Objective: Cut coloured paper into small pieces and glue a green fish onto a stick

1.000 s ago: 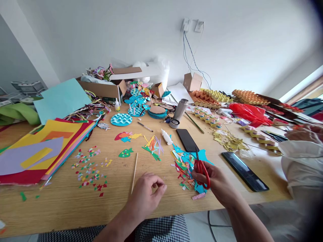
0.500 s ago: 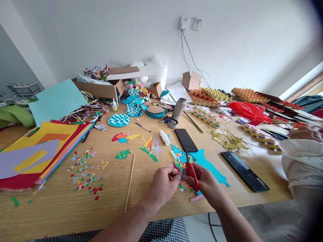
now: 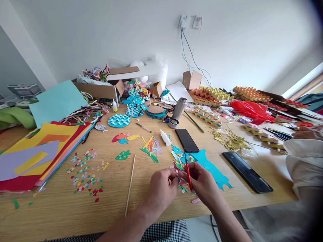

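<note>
Red-handled scissors (image 3: 188,176) are held in my right hand (image 3: 202,185), their dark blades pointing away over the scraps. My left hand (image 3: 164,186) is closed in a pinch just left of them, its fingertips close to my right fingertips. Whatever sits in that pinch is too small and hidden to make out. Beneath and beyond both hands lies a heap of coloured paper scraps (image 3: 178,158). A cut blue sheet (image 3: 210,168) extends to the right of the scissors.
A wooden stick (image 3: 130,185) lies left of my hands, with tiny paper shapes (image 3: 87,174) farther left. Paper strips (image 3: 151,148), a white glue bottle (image 3: 165,137) and two phones (image 3: 187,140) lie ahead. Another person's white sleeve (image 3: 300,161) is at the right edge.
My right hand has turned the scissors, so the handles now show edge-on. Both hands stay close together. The person at the right has shifted slightly.
</note>
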### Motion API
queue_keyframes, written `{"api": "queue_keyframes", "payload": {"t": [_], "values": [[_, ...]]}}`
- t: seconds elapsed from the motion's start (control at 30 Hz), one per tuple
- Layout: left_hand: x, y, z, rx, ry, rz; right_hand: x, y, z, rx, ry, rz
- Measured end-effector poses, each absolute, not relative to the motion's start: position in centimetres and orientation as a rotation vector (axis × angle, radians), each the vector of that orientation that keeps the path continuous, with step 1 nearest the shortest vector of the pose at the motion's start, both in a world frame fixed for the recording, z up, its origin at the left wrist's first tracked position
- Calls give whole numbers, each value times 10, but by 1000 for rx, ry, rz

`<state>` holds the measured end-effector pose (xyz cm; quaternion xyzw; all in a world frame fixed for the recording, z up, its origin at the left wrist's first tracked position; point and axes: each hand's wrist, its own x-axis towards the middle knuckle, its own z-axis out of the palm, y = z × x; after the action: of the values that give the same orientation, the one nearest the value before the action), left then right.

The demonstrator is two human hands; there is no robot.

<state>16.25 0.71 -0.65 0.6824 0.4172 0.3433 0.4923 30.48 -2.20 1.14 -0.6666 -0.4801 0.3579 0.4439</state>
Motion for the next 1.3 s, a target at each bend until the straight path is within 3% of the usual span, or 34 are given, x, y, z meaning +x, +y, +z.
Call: {"api": "queue_keyframes", "payload": {"t": [0.37, 0.73, 0.97, 1.3], "values": [[153, 6, -7, 1800, 1224, 877, 308, -21, 4, -1777, -1289, 652], [128, 14, 2, 1081, 1041, 783, 327, -27, 7, -2163, -1209, 109], [111, 6, 9, 1181, 1019, 839, 271, -43, 18, -1594, -1129, 935], [92, -4, 14, 1365, 1012, 900, 230, -33, 8, -1369, -1039, 1136]]}}
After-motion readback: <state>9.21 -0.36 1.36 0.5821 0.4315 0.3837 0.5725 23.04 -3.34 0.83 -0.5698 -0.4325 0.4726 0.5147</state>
